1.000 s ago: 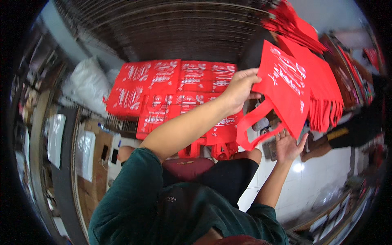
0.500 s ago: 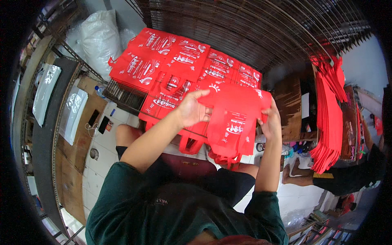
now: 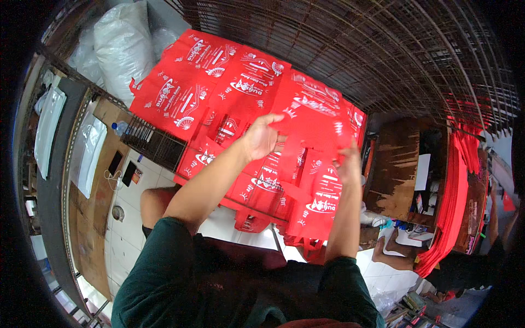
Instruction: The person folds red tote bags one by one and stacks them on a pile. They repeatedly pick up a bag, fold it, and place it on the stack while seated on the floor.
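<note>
A red fabric bag (image 3: pixel 314 130) with white print is spread between my hands over a pile of similar red bags (image 3: pixel 240 117); its upper part is blurred. At its left edge is my left hand (image 3: pixel 261 140), thumb stretched out and apart from the other fingers, touching or nearly touching the cloth. My right hand (image 3: pixel 349 164) sits by the bag's right edge, fingers bent and smeared by motion, so its hold is unclear. A further printed bag part (image 3: pixel 320 202) hangs toward me over the near edge, between my forearms.
A metal wire rack (image 3: pixel 350 49) rises behind the pile. Red bags hang in a bundle (image 3: pixel 451 202) at right, beside another person's legs (image 3: pixel 396 254). A stuffed white sack (image 3: pixel 123 52) stands at far left, above a wooden shelf (image 3: pixel 90 235) with plastic packs.
The red bag, earlier raised and curled between my hands, now lies lower and flatter over the pile. My right hand has shifted slightly left. The view has shifted too.
</note>
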Demonstrator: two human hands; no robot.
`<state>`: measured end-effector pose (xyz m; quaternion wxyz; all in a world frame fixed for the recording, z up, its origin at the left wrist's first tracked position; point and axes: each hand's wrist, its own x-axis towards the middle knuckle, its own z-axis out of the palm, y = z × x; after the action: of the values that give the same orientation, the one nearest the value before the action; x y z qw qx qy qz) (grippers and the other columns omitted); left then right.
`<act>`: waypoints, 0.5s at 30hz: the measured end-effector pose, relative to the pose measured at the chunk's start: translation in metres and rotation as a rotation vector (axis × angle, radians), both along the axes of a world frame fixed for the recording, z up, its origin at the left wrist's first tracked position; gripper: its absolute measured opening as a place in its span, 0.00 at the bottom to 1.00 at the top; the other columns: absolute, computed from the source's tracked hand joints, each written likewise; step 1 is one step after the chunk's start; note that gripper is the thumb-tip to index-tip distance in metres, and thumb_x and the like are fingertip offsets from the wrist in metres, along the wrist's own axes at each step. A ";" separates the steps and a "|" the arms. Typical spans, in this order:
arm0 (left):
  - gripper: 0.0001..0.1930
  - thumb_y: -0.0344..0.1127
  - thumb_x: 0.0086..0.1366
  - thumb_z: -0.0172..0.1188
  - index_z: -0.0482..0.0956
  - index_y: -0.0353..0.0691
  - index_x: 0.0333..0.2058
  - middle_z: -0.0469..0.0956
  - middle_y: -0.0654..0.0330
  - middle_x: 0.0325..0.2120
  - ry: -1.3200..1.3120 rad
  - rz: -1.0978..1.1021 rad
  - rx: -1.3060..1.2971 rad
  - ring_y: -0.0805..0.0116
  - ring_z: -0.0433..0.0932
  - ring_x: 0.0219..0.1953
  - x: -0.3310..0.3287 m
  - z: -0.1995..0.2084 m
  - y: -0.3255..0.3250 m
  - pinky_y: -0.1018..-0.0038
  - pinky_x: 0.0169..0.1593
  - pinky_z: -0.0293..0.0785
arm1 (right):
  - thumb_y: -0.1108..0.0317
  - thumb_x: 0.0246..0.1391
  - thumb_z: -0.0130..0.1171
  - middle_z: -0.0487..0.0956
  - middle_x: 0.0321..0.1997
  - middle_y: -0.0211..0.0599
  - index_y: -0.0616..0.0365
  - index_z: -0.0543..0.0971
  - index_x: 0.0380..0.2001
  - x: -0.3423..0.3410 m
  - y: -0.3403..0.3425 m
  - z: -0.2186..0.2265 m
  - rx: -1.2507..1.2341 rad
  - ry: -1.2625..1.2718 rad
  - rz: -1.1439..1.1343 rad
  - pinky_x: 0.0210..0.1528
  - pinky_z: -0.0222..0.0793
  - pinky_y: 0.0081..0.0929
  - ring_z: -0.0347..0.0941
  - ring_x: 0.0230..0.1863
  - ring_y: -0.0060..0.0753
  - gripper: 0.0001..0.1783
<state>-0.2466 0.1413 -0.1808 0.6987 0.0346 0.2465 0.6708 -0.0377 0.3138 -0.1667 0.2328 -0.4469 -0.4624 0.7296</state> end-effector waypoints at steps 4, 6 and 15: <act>0.22 0.45 0.63 0.48 0.62 0.53 0.56 0.71 0.63 0.46 0.327 0.209 -0.406 0.64 0.71 0.39 -0.008 -0.102 0.028 0.63 0.42 0.72 | 0.76 0.43 0.47 0.68 0.48 0.29 0.37 0.48 0.66 -0.021 0.020 -0.136 -0.048 -0.210 -0.003 0.27 0.61 0.28 0.65 0.37 0.26 0.45; 0.24 0.44 0.63 0.48 0.59 0.57 0.58 0.67 0.65 0.50 0.412 0.196 -0.471 0.62 0.67 0.46 -0.012 -0.108 0.038 0.61 0.43 0.71 | 0.75 0.44 0.46 0.68 0.47 0.29 0.36 0.46 0.67 -0.032 0.025 -0.168 -0.018 -0.225 -0.001 0.27 0.62 0.28 0.65 0.36 0.26 0.45; 0.29 0.37 0.59 0.46 0.55 0.49 0.61 0.68 0.56 0.51 0.490 0.160 -0.742 0.61 0.70 0.46 -0.025 -0.157 0.061 0.57 0.47 0.70 | 0.74 0.48 0.45 0.69 0.35 0.29 0.44 0.49 0.66 -0.041 0.043 -0.200 0.069 -0.360 -0.034 0.24 0.65 0.27 0.65 0.30 0.22 0.41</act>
<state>-0.2719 0.2024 -0.3379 0.5305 -0.0795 0.6304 0.5611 -0.0785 0.3570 -0.3664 0.1738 -0.5696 -0.5138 0.6176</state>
